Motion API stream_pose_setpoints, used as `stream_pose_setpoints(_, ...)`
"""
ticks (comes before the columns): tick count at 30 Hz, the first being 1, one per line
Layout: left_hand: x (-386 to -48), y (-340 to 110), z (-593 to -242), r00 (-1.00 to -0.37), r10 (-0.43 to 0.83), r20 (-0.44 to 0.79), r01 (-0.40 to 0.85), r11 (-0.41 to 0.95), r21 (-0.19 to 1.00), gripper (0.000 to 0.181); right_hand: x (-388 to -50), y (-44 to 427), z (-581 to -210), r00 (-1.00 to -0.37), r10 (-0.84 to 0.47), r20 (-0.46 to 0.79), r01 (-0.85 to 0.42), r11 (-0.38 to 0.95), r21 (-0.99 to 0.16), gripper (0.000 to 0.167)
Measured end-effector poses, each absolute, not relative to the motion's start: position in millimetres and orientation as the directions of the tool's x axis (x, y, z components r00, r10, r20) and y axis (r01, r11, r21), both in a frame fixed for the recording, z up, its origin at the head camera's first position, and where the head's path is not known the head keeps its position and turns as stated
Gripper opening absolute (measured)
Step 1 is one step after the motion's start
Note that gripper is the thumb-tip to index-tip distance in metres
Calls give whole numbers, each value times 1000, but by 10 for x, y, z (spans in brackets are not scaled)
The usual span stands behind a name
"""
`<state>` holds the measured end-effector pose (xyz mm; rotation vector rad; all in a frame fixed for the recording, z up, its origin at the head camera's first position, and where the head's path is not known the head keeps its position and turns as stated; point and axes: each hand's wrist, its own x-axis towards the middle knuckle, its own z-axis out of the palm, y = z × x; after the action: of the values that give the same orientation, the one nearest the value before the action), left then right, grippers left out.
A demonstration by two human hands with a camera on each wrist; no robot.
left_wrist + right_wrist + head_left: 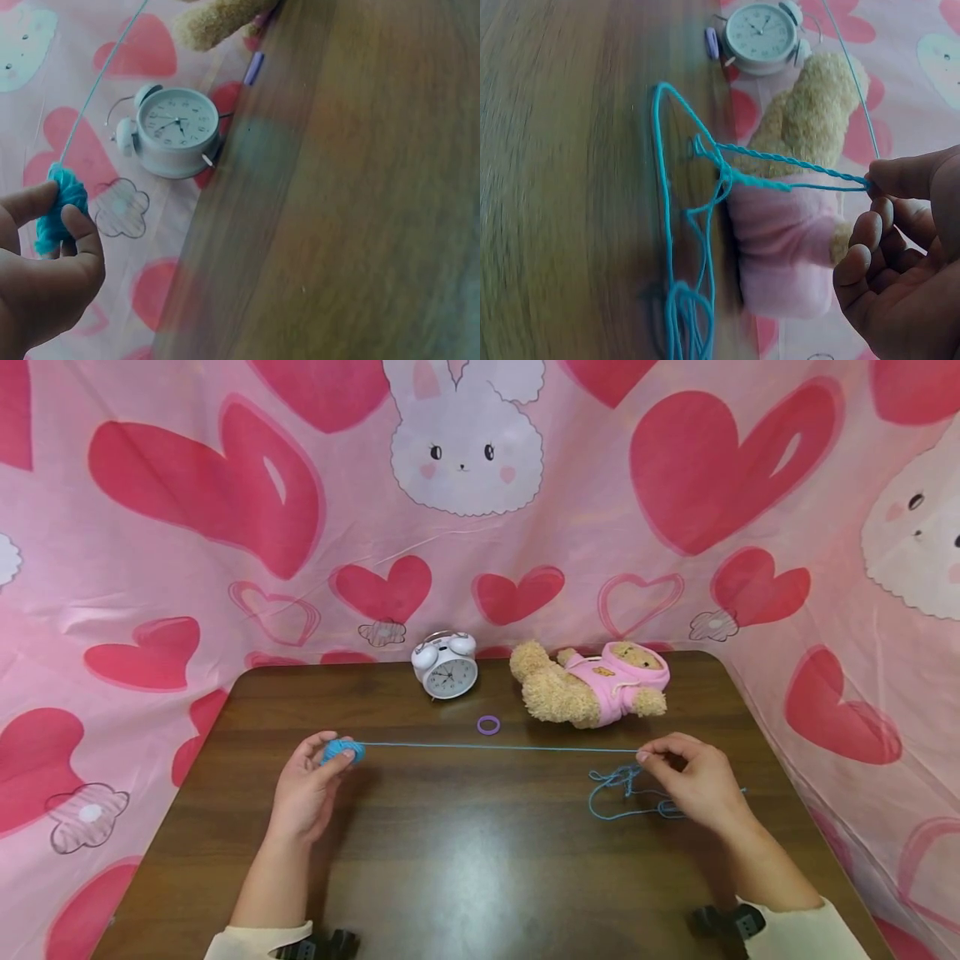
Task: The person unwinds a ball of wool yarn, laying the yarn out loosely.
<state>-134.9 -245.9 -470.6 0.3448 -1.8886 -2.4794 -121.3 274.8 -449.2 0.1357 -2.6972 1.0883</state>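
Note:
In the head view my left hand (306,789) holds a small wound ball of blue yarn (344,750) between thumb and fingers, above the left of the table. A single strand (495,747) runs taut and nearly level from that ball across to my right hand (693,777), whose thumb and forefinger pinch it. Below the right hand, loose yarn (664,187) hangs from the pinch and lies in tangled loops on the wood, as the right wrist view shows. The left wrist view shows the ball (61,208) gripped by the fingertips.
A white twin-bell alarm clock (448,668) stands at the table's back edge. Right of it lies a teddy bear in a pink hoodie (600,685). A purple ring (488,725) lies between them, nearer me. Pink heart-print cloth (480,543) hangs behind the brown table (465,877).

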Motion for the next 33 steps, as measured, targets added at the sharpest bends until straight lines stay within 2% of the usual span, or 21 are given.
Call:
stream_pose_setpoints(11, -1291, -2599, -4774, -980, -140, -138, -92, -291, 952, 27, -1166, 2985, -4519, -968, 54, 247, -122, 757, -642, 8)
stream_pose_setpoints(23, -1210, -2811, -4767, -974, -174, -148, -99, -260, 961, 27, -1080, 3264, -4545, -970, 119, 212, -40, 781, -623, 19)
stream_pose_setpoints(33, -1169, -2960, -4750, -964, -245, -107, -8, -373, 928, 25, -1035, 3454, -4616, -959, 141, 246, -46, 779, -625, 19)
